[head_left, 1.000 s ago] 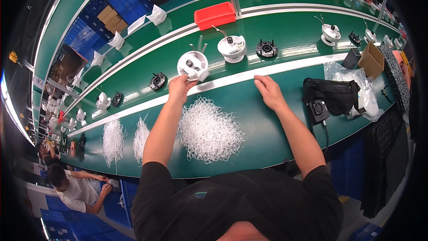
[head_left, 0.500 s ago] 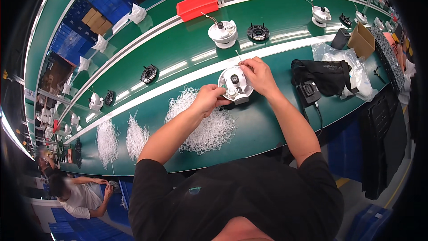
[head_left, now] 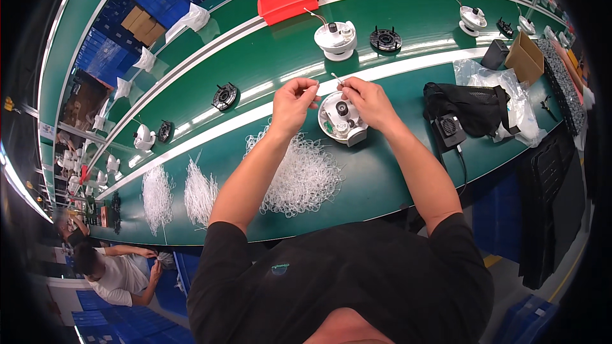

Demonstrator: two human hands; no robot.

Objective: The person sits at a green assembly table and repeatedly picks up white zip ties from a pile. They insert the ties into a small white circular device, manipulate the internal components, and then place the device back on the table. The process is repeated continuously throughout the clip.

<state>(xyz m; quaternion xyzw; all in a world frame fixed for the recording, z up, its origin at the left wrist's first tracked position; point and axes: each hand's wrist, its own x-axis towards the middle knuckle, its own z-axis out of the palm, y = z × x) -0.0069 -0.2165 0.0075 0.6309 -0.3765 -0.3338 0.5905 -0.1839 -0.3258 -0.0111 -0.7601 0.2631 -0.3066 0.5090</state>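
Observation:
A white dome camera (head_left: 328,114) with a dark round lens sits tilted on the green bench in front of me. My right hand (head_left: 371,103) pinches the thin pale cable (head_left: 336,78) that rises from its far edge; the cable's tip sticks up past the fingers. Raised just left of the camera, my left hand (head_left: 293,105) has thumb and fingertips brought together, apart from the camera. Whatever those fingertips may hold is too small to make out. Below my left forearm spreads a loose heap of white looped ties (head_left: 303,178).
Two bundles of white ties (head_left: 157,197) lie farther left. On the belt beyond stand another dome camera (head_left: 336,43), black mounting rings (head_left: 386,39) and a red tray (head_left: 288,5). At right are a black pouch (head_left: 465,108) and a cardboard box (head_left: 526,58). A person (head_left: 118,274) sits lower left.
My left hand has let go of the camera's left side and risen up and away from it. My right hand stays on the cable. The view has shifted slightly.

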